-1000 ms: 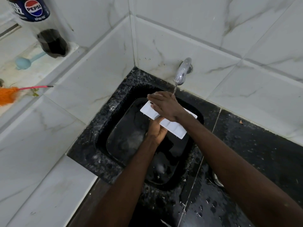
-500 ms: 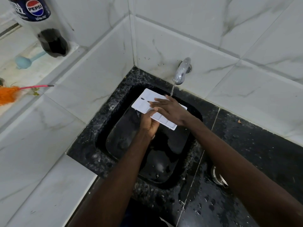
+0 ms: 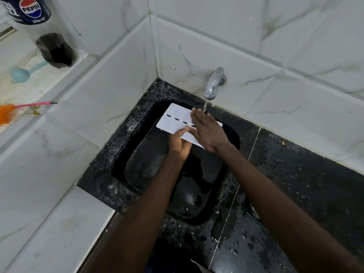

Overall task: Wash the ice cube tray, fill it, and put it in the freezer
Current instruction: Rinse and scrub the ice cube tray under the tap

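Nearest the camera, two bare forearms reach over a wet black speckled stone counter [image 3: 295,184] dotted with water beads and crossed by one thin pale seam. Set into it is a single glossy black rounded-rectangle sink [image 3: 149,164]. Above the basin, the left hand [image 3: 180,143] grips the flat white rectangular plastic ice cube tray [image 3: 175,115] from below at its near edge, thumb lying on the top face and fingers curled beneath. The right hand [image 3: 209,131] lies flat on the tray's right part, fingers straight and together, holding nothing. The tray tilts with its smooth side up; that side shows a row of dark oval marks, three plain and a fourth at the right hand's edge. One thin stream of water [image 3: 205,105] falls from a single curved chrome tap [image 3: 213,83] on the wall onto the right hand's fingertips. White marble-look glazed tiles with grey veins cover both walls. On the far left ledge stands one clear plastic bottle [image 3: 53,48] with a little dark drink at its base; its blue label [image 3: 32,8] reads "PEPSI" and "EXTRA FIZZ". Beside it lie one pale blue plastic scoop [image 3: 19,74] and one fluffy orange duster [image 3: 6,113] with a pink handle.
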